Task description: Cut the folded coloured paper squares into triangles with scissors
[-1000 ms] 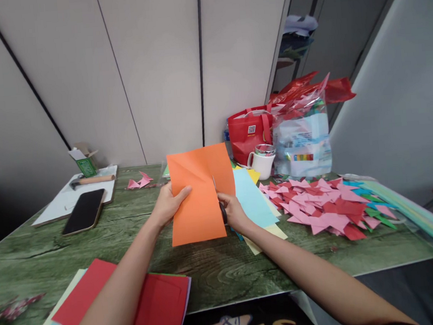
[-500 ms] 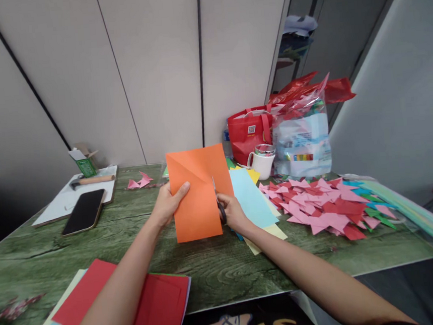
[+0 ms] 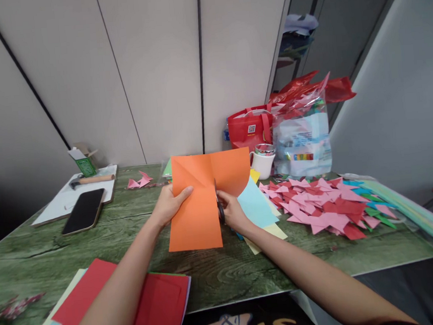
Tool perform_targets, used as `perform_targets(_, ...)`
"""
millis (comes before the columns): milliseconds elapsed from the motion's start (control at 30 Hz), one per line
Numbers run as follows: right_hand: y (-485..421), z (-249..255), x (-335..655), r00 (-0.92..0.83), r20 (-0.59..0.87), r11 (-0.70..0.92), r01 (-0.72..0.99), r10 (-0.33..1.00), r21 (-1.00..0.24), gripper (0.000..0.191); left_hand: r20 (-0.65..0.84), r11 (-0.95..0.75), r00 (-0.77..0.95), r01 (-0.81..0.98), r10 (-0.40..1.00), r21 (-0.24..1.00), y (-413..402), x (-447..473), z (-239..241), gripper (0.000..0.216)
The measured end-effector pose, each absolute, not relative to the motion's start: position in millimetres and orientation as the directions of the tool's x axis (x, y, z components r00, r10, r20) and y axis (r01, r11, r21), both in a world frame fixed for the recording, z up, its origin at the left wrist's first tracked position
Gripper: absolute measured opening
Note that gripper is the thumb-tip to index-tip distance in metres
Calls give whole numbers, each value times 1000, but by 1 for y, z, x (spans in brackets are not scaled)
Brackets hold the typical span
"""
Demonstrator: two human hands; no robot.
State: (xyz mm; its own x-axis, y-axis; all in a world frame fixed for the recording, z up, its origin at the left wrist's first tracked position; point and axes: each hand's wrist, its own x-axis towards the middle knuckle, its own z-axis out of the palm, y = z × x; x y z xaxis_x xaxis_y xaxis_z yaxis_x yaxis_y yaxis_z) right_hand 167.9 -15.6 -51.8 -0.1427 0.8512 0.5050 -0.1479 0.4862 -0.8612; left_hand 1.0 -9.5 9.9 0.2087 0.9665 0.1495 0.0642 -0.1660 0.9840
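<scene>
My left hand pinches the left edge of an orange paper sheet, which stands upright over the green table. My right hand grips black-handled scissors whose blades rise into a slit in the middle of the sheet. The part of the sheet right of the slit spreads out toward the mug. A light blue sheet and yellow sheets lie just behind my right hand.
A heap of pink and red paper triangles lies at right. Behind it stand a white mug, a red bag and a clear plastic bag. A phone, hammer and red paper stack lie at left.
The orange sheet has turned and widened toward me, its right part now splaying out to the right of the scissors. The scissors stay in the slit; both hands have barely shifted.
</scene>
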Motion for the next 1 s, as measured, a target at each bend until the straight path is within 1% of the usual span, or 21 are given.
perform_targets(267, -16, -52, 168, -148, 492, 475, -136, 858, -869, 21, 143, -153, 224, 29, 964, 988, -11, 2, 10, 30)
perform_targets(633, -18, -52, 169, -165, 452, 437, -122, 876, -891, 24, 149, -164, 213, 55, 966, 985, -11, 2, 11, 28)
perform_targets(833, -17, -51, 169, -174, 455, 436, -140, 873, -889, 23, 155, -172, 206, 65, 966, 983, -11, 2, 11, 27)
perform_targets(1000, -17, -52, 169, -164, 464, 445, -142, 870, -884, 21, 162, -174, 213, 40, 964, 984, -11, 1, 11, 24)
